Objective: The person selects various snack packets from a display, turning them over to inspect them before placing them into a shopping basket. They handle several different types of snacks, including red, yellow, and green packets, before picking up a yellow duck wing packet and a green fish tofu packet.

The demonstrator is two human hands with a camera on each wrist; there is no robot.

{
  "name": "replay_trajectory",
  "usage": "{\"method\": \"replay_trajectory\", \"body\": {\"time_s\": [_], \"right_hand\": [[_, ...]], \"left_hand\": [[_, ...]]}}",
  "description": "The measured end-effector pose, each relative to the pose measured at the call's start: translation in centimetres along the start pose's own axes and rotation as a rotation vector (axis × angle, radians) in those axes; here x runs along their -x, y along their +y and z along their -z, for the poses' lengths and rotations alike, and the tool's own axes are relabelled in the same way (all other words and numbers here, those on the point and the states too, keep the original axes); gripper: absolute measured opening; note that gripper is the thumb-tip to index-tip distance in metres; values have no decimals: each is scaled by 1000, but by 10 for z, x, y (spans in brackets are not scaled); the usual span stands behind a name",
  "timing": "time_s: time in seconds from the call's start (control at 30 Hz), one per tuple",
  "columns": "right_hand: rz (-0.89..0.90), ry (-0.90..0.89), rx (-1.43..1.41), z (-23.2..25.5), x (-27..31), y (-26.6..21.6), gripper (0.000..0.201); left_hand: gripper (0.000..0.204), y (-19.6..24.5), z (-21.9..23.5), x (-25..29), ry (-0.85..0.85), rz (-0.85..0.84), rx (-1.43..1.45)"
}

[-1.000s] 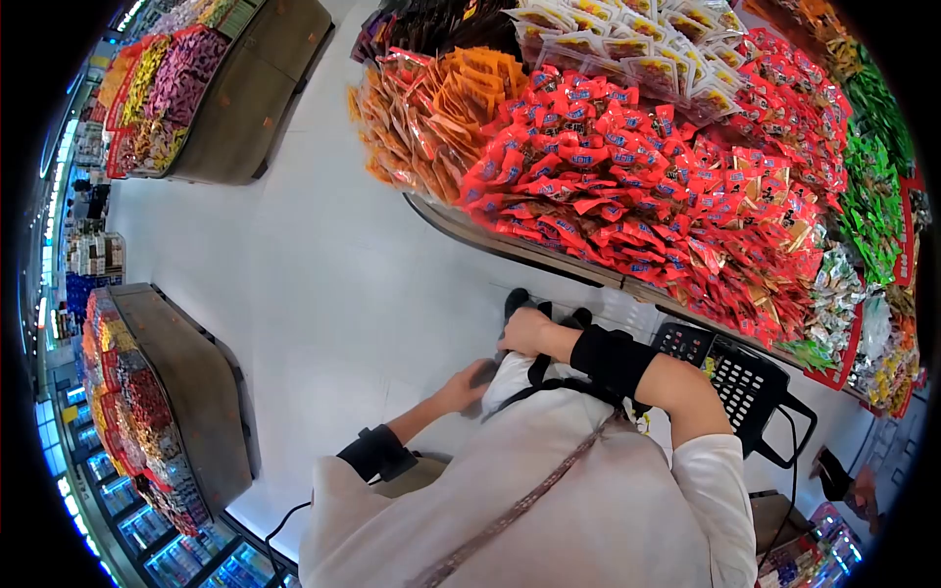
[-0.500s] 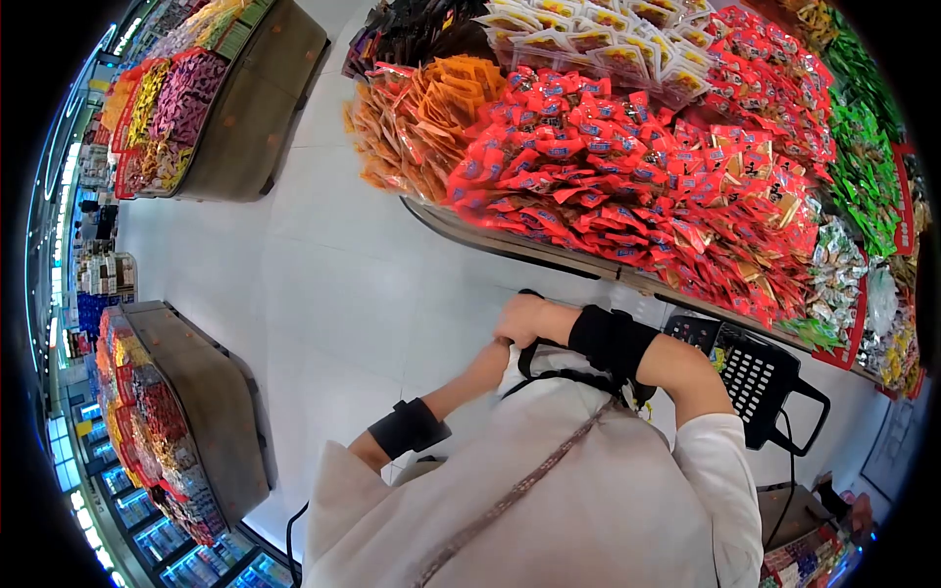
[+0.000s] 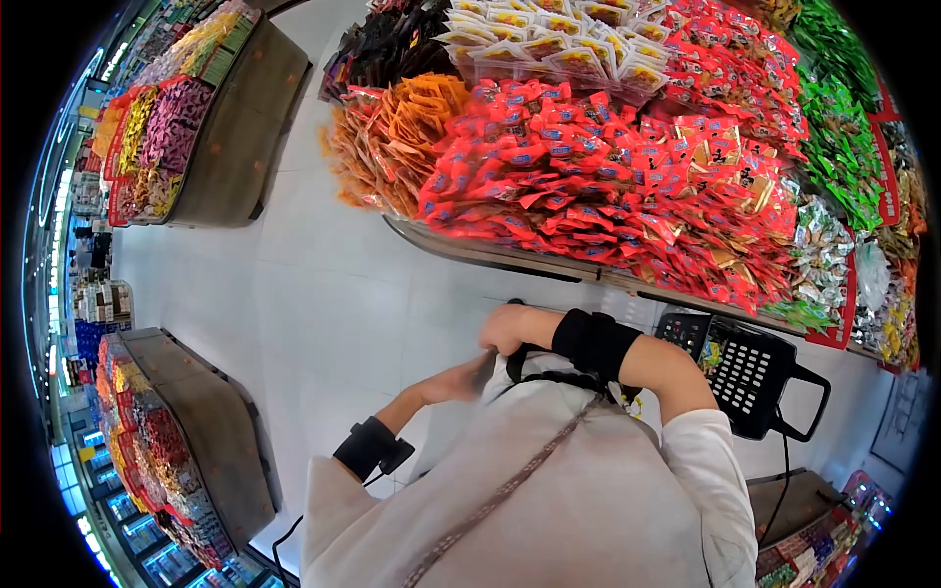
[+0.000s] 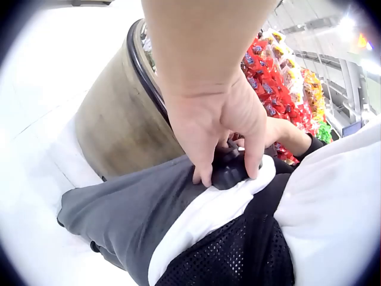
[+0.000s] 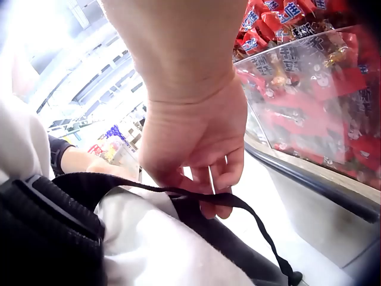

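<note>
At the person's waist, the left hand [image 4: 211, 122] pinches a dark, rounded plastic piece [image 4: 229, 170] between thumb and fingers. It lies over a white shirt hem [image 4: 196, 223] and grey trousers [image 4: 131, 214]. The right hand [image 5: 199, 140] is bent down close by, its fingers curled behind a thin black strap [image 5: 250, 217]; I cannot tell whether it grips anything. In the head view, the right hand [image 3: 503, 328] is just above and ahead of the left hand [image 3: 456, 382]. A black waist belt [image 3: 569, 377] crosses the white shirt.
A display bin heaped with red-wrapped snacks [image 3: 549, 167] and orange packets [image 3: 421, 118] stands ahead. A black shopping basket [image 3: 750, 382] is on the right. Two wood-sided candy bins [image 3: 211, 421] stand along the left, with pale floor [image 3: 323, 274] between.
The left hand moved up to the right hand, then slightly back down and left. The right hand stayed at the waist. The head view shifted, so the snack display sits farther left.
</note>
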State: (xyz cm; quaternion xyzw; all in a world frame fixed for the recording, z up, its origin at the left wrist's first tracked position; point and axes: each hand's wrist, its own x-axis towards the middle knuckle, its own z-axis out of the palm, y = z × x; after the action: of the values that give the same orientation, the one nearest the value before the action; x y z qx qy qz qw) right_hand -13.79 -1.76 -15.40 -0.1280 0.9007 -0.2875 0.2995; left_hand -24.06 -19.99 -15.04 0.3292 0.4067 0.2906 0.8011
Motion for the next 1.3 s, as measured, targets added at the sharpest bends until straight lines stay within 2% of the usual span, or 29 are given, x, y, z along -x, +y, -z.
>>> {"method": "replay_trajectory", "body": {"time_s": [0.17, 0.2, 0.3, 0.33, 0.4, 0.5, 0.6, 0.67, 0.73, 0.83, 0.93, 1.07, 1.23, 1.3], "right_hand": [[-11, 43, -15, -1, 3, -4, 21], [-8, 39, -28, 1, 4, -5, 20], [8, 95, -91, 1, 2, -9, 21], [14, 123, -116, 2, 2, -11, 21], [0, 81, -82, 11, 5, -19, 23], [-16, 34, -64, 13, 5, -24, 24], [-59, -24, -80, 12, 6, -21, 27], [-84, -65, -200, 11, 6, -18, 30], [-103, -100, -422, 10, 7, -13, 34], [-139, -18, -430, 0, 12, -9, 38], [-147, -63, -377, 1, 11, -3, 36], [-347, 194, -396, 1, -2, 8, 31], [-319, 407, -381, 15, -10, 12, 22], [-288, 514, -422, 27, -4, 6, 18]], "left_hand": [[69, -33, 24, -12, 142, 37, -233], [58, -32, 25, -16, 205, 26, -237], [51, -42, 28, -44, 407, 187, -366], [44, -52, 25, -57, 460, 161, -598], [44, -61, 20, -79, 534, 110, -846], [43, -58, 14, -95, 529, 30, -866], [42, -46, 17, -91, 453, -48, -736], [42, -36, 22, -77, 337, -83, -489], [42, -24, 27, -57, 212, -8, -173], [40, -11, 29, -27, 80, 223, 317], [44, -17, 32, -15, -24, 199, 543], [40, -36, 43, -22, 135, 126, 468], [32, -67, 70, -23, 283, 95, 514], [30, -71, 86, -16, 384, 209, 449]]}}
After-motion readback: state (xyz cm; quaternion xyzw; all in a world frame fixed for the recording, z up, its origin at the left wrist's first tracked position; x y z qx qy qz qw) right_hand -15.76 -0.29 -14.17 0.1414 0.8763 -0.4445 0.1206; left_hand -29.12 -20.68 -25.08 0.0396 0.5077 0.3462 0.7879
